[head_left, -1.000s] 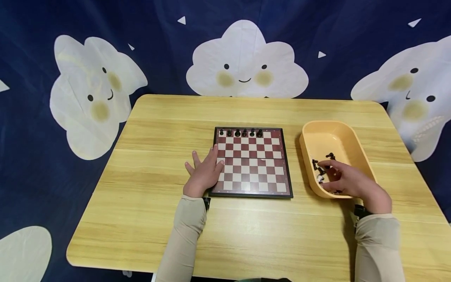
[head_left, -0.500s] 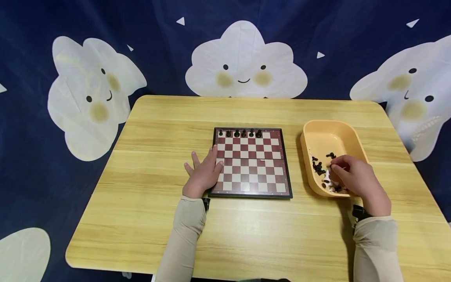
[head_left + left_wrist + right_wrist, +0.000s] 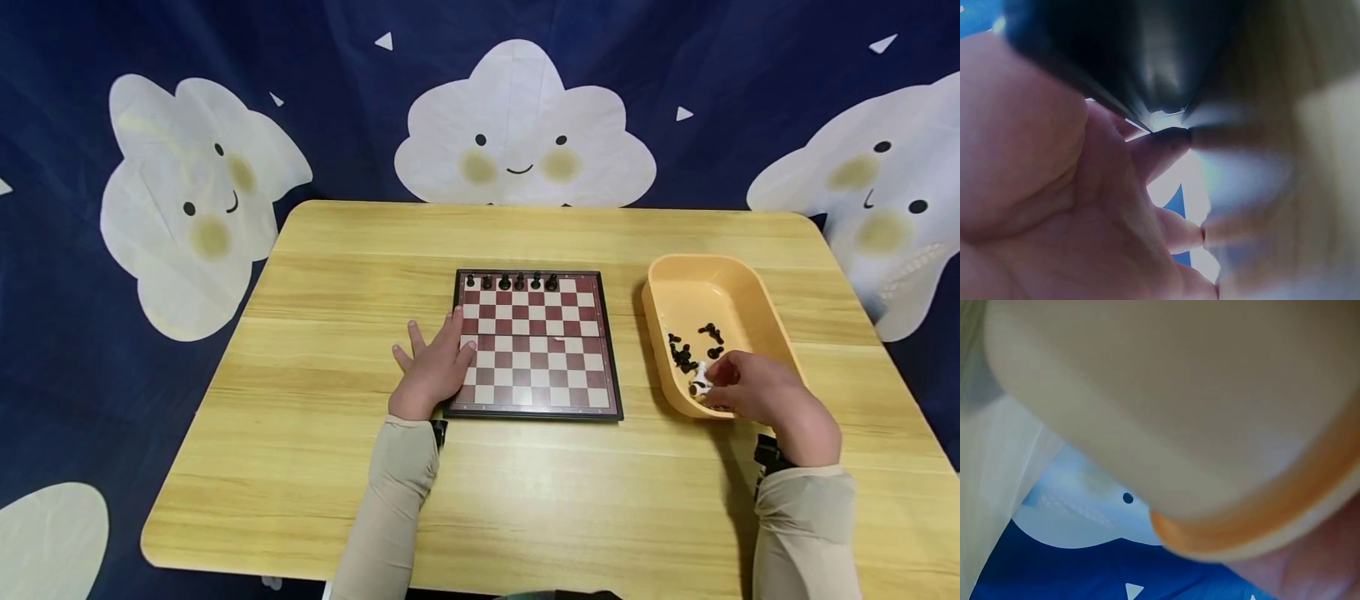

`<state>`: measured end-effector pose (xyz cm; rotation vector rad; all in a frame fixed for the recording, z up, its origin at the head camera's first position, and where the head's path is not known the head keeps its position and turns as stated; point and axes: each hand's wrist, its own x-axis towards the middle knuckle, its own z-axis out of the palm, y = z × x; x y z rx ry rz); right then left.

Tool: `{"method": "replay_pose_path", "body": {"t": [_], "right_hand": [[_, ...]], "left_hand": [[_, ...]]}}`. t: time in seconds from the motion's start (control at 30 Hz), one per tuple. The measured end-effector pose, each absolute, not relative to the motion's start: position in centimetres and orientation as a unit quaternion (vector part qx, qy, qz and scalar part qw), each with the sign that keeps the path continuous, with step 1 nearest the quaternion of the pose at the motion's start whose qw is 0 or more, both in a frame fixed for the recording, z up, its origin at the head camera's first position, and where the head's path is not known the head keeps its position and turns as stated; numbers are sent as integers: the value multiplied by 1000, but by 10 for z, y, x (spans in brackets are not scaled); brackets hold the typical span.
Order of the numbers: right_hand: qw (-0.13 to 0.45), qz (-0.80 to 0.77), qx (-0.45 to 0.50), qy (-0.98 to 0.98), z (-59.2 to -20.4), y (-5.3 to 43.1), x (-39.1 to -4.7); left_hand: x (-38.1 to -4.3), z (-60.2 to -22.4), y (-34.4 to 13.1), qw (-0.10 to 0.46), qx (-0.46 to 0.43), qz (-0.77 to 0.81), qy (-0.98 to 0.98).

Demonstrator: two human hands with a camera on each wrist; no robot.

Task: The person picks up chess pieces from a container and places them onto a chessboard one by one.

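My left hand point(image 3: 433, 372) rests with straight, spread fingers at the left edge of a red-and-white chessboard point(image 3: 536, 375). In the left wrist view its palm point(image 3: 1085, 206) lies beside the board's dark edge point(image 3: 1135, 50), fingertips meeting the tabletop. Several black chess pieces point(image 3: 505, 282) stand along the board's far row. At right, my right hand point(image 3: 772, 396) reaches into a yellow-orange bin point(image 3: 722, 265), fingers and thumb bent near white chess pieces point(image 3: 701, 382); whether they pinch one is hidden. Loose black chess pieces point(image 3: 682, 358) lie left of the fingers. The bin's wall point(image 3: 1166, 412) mostly fills the right wrist view.
A light wooden table point(image 3: 315, 467) bears the board and bin. Behind it hangs a dark blue curtain point(image 3: 345, 100) with white clouds. The bin's raised rim surrounds the right fingers, and bare wood separates bin from board.
The right hand has drawn back from the bin's left side, then dipped toward its near end. Black and white pieces inside have shifted. My left hand and the standing pieces stay put.
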<state>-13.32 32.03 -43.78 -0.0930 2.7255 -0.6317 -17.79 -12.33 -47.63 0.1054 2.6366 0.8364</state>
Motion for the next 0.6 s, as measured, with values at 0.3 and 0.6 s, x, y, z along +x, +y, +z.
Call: {"method": "replay_pose_path", "body": {"t": [0.3,0.6], "right_hand": [[208,-204,-48,955,-441,325,-136],[208,-294,-16,933,-443,321,-135]], "left_hand": [[-178,-476,-123,187,39,294,937],[-178,-476,-124,186,39,291,938]]}}
